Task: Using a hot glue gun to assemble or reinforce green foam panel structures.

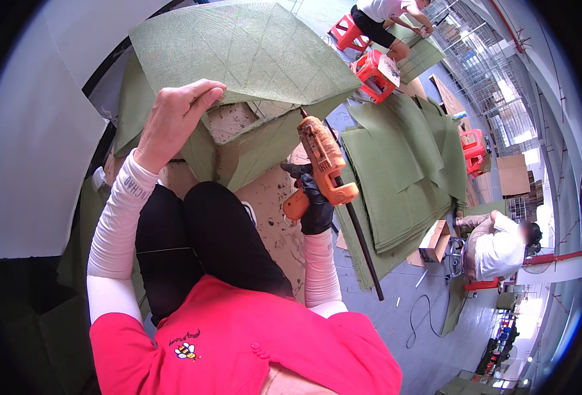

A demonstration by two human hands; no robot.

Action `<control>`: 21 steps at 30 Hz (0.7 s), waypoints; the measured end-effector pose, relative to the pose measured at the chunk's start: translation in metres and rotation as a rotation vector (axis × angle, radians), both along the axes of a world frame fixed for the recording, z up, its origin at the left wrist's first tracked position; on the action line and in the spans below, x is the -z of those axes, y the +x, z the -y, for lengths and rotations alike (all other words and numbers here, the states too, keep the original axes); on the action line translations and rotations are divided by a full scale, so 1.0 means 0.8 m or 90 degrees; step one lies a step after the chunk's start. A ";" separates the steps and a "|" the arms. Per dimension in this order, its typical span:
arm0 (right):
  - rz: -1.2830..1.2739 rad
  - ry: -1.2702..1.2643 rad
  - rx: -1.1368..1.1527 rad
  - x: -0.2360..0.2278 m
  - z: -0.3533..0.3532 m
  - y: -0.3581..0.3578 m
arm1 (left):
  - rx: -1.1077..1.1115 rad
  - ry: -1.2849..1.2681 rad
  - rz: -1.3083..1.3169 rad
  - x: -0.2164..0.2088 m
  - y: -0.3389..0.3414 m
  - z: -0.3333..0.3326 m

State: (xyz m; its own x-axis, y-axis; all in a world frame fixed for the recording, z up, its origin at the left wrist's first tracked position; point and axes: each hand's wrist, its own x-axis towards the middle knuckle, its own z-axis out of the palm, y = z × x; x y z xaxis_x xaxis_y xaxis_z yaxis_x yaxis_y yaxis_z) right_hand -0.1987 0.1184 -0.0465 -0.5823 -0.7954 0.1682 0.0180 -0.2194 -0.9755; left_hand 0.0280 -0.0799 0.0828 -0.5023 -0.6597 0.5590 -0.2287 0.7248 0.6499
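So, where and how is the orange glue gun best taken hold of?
Probably take the orange glue gun by its handle, coming from the person's own side, as the gloved right hand does. The handle branches off the body, while the narrow nozzle points away toward the green mesh panel and a long dark rod runs out past the rear.

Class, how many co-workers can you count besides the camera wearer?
2: one worker at the top, bent over a green sheet, and a second worker at the right, near an open box. Others may be hidden.
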 end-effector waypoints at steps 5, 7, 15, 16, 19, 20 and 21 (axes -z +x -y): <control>0.023 -0.012 0.003 -0.006 0.002 0.000 | -0.004 -0.007 -0.001 0.001 0.001 -0.001; 0.016 0.001 -0.006 -0.012 0.002 0.001 | -0.007 -0.004 0.004 0.000 0.000 -0.002; 0.000 -0.041 -0.046 -0.009 -0.002 0.003 | -0.006 0.000 0.035 -0.002 0.003 -0.005; 0.007 -0.045 -0.045 -0.005 -0.001 -0.001 | -0.006 0.002 0.038 -0.001 0.004 -0.005; 0.031 -0.059 -0.004 0.009 0.005 -0.016 | -0.006 -0.003 0.037 0.002 0.006 -0.005; 0.025 -0.050 0.008 0.012 0.006 -0.020 | -0.008 -0.001 0.043 0.003 0.005 -0.004; 0.019 -0.042 0.020 0.016 0.007 -0.024 | -0.011 0.007 0.048 0.003 0.006 -0.003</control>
